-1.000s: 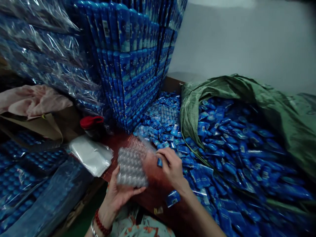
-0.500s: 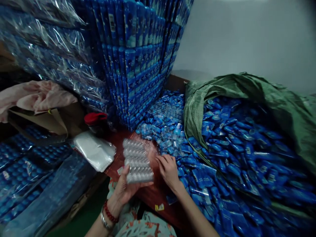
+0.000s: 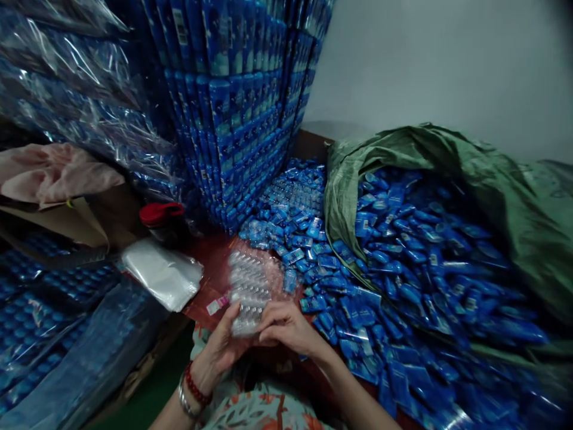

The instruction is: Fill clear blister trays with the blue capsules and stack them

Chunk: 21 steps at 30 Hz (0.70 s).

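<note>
A bundle of clear ridged plastic pieces [image 3: 250, 280] stands out over the red table surface [image 3: 203, 257]. My left hand [image 3: 226, 343] holds its lower left side, thumb on the front edge and fingers underneath. At the bundle's lower right corner is my right hand [image 3: 286, 327], its fingers bent and pressed together; whether they pinch anything is too small to tell. A pink and white label [image 3: 217, 305] lies just left of the bundle. Beyond it and to the right spread loose blue packets [image 3: 329, 260].
A green woven sack [image 3: 344, 191] full of blue packets lies open at the right. Tall stacks of blue packs [image 3: 224, 119] rise behind. At the left are clear plastic bags [image 3: 163, 272], a red-lidded container [image 3: 161, 214], a cardboard box [image 3: 85, 221] and pink cloth [image 3: 58, 173].
My right hand has moved left and down, from beside the bundle to its lower right corner. My left hand still holds the bundle. The view has shifted slightly to the right.
</note>
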{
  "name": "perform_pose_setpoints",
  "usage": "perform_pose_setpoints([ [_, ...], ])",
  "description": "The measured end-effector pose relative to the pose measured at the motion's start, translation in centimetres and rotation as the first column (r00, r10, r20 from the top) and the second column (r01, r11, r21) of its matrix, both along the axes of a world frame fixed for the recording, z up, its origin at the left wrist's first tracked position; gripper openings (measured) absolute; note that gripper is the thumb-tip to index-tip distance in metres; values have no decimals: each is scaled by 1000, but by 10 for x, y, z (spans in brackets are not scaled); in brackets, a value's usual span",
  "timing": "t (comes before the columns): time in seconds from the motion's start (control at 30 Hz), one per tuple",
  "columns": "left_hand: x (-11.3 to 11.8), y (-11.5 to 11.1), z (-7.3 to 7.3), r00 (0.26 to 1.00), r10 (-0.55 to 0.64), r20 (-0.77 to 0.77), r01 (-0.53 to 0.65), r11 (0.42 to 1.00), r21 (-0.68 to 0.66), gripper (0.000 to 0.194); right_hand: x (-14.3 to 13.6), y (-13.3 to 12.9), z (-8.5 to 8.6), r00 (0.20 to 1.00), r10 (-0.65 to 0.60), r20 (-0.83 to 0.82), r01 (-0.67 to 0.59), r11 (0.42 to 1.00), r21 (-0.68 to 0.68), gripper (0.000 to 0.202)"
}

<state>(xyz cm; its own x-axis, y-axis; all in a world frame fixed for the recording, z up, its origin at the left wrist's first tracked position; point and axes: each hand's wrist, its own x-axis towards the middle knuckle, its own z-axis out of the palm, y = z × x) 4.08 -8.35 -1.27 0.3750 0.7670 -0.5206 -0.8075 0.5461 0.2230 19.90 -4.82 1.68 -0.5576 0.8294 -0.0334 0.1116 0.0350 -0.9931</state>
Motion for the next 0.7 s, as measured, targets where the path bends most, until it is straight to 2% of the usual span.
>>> perform_pose_setpoints([
  [0.1, -6, 0, -2, 998, -37, 44, 34, 997, 71, 38, -2, -3, 3, 997, -73, 9, 73, 997, 1, 13],
  [0.17, -9, 0, -3, 996, -40, 83, 30, 992, 121, 40, -3, -6, 4, 977, -214, 2, 214, 977, 12, 14],
  [0.23, -11, 1, -1, 993, -45, 109, 27, 987, 158, 38, 0, -9, 4, 920, -391, -15, 392, 919, 48, 14],
  [0.3, -10, 2, 1, 989, -60, 133, 34, 981, 189, 37, 10, -11, 6, 802, -596, -41, 595, 792, 135, 14],
  [0.37, -8, 4, 3, 979, -102, 175, 62, 973, 223, 39, 27, -13, 7, 601, -794, -97, 782, 558, 278, 13],
  [0.4, -7, 4, 3, 972, -119, 201, 68, 967, 244, 39, 38, -14, 8, 508, -852, -129, 821, 432, 374, 12],
  [0.43, -6, 5, 2, 966, -130, 224, 67, 962, 266, 39, 48, -15, 8, 455, -877, -153, 806, 333, 489, 10],
  [0.47, -6, 6, 1, 960, -136, 244, 62, 956, 287, 38, 58, -16, 6, 451, -879, -153, 736, 270, 621, 9],
  [0.5, -6, 6, -1, 957, -134, 257, 53, 952, 303, 37, 68, -16, 3, 482, -868, -119, 615, 238, 752, 9],
  [0.53, -6, 8, -4, 957, -125, 261, 39, 949, 313, 37, 76, -15, -1, 521, -852, -55, 460, 226, 859, 10],
  [0.6, -5, 10, -7, 965, -110, 239, 30, 949, 314, 38, 87, -12, -13, 548, -830, 100, 159, 221, 962, 14],
  [0.63, -5, 10, -7, 971, -104, 214, 34, 951, 308, 40, 91, -10, -21, 535, -831, 155, 56, 217, 975, 15],
  [0.7, -3, 11, -5, 983, -98, 152, 49, 955, 292, 46, 94, -4, -34, 508, -831, 228, -64, 228, 972, 17],
])
